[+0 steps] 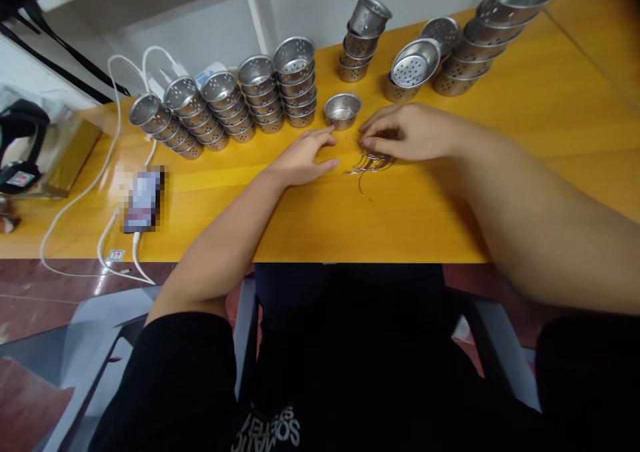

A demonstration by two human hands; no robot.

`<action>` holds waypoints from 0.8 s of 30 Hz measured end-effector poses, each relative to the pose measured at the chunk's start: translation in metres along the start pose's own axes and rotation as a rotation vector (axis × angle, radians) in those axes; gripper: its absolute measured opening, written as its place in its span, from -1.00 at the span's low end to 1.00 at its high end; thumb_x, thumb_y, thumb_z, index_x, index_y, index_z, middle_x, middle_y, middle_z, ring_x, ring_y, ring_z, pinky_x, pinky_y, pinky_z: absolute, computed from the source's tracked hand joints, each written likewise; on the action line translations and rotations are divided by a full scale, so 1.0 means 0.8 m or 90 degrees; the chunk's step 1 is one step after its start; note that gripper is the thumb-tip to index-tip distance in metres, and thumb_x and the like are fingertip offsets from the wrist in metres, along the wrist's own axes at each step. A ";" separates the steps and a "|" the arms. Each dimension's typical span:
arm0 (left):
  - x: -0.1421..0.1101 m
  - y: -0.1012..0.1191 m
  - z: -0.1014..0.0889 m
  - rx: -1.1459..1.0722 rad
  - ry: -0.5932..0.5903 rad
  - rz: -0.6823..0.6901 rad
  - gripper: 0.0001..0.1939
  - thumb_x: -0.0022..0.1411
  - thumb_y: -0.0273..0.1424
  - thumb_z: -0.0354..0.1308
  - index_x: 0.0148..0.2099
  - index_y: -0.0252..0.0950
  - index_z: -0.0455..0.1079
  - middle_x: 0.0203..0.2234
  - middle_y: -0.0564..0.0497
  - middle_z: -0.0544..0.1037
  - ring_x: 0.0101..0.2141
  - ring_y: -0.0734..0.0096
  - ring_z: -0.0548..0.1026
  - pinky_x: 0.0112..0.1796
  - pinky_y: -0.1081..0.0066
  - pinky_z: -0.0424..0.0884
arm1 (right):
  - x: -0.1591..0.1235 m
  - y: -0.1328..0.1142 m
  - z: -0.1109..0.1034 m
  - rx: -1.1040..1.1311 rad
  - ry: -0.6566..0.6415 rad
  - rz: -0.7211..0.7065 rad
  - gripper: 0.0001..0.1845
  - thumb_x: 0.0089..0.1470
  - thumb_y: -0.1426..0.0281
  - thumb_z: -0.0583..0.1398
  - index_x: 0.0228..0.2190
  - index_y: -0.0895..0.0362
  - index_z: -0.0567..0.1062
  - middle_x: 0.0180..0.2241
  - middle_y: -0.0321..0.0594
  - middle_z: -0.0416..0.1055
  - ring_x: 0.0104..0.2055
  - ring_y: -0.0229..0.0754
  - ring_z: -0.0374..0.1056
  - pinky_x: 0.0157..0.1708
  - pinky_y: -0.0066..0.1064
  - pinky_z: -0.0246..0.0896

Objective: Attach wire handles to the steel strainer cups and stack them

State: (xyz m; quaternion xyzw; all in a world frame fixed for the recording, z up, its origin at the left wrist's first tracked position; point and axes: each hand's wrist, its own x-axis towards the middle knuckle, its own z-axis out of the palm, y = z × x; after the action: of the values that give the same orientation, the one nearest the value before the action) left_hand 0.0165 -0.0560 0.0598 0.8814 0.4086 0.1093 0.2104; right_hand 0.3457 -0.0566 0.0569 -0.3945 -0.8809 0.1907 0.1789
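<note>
My left hand [303, 157] lies on the tabletop with thumb and fingers apart and nothing in it. Its fingertips come close to the front of a small perforated metal cup [343, 113] standing upright; whether they touch it I cannot tell. My right hand [407, 132] is bent over a bunch of thin curved metal wires [371, 165], its thumb and fingers closed on some of them. The wires' lower ends fan out on the table below the fingers, and the palm hides the rest.
Several stacks of perforated metal cups [295, 72] line the table's back. More stacks [463, 65] stand at the right, with one tilted cup [416, 65] on another. A phone [144, 202] with white cables lies left. Headphones [23, 135] are at far left.
</note>
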 end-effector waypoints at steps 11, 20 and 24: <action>0.003 -0.006 0.003 -0.004 0.008 -0.001 -0.33 0.60 -0.34 0.50 0.64 -0.35 0.62 0.85 -0.36 0.36 0.84 -0.23 0.36 0.89 -0.08 0.24 | -0.003 -0.010 -0.019 -0.112 0.319 0.254 -0.47 0.72 0.38 0.35 0.56 0.19 0.65 0.59 0.41 0.50 0.58 0.28 0.56 0.59 0.01 0.48; 0.002 -0.010 0.004 0.000 0.019 0.026 -0.33 0.60 -0.28 0.47 0.63 -0.36 0.61 0.75 -0.36 0.53 0.75 -0.21 0.50 0.85 -0.15 0.35 | 0.012 0.012 -0.016 -0.164 0.232 0.363 -0.54 0.78 0.42 0.33 0.51 0.24 0.76 0.57 0.32 0.57 0.63 0.22 0.53 0.66 -0.05 0.33; 0.002 -0.011 0.004 -0.010 0.046 0.051 -0.40 0.60 -0.30 0.46 0.56 -0.37 0.65 0.68 -0.39 0.60 0.70 -0.18 0.57 0.81 -0.10 0.41 | 0.014 0.015 -0.014 -0.155 0.287 0.377 -0.59 0.74 0.43 0.33 0.42 0.13 0.82 0.55 0.24 0.58 0.60 0.23 0.51 0.62 -0.05 0.37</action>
State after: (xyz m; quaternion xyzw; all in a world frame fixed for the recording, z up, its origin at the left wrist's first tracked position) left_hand 0.0128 -0.0503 0.0530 0.8909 0.3794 0.1525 0.1977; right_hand 0.3515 -0.0386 0.0628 -0.6820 -0.6837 0.0364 0.2572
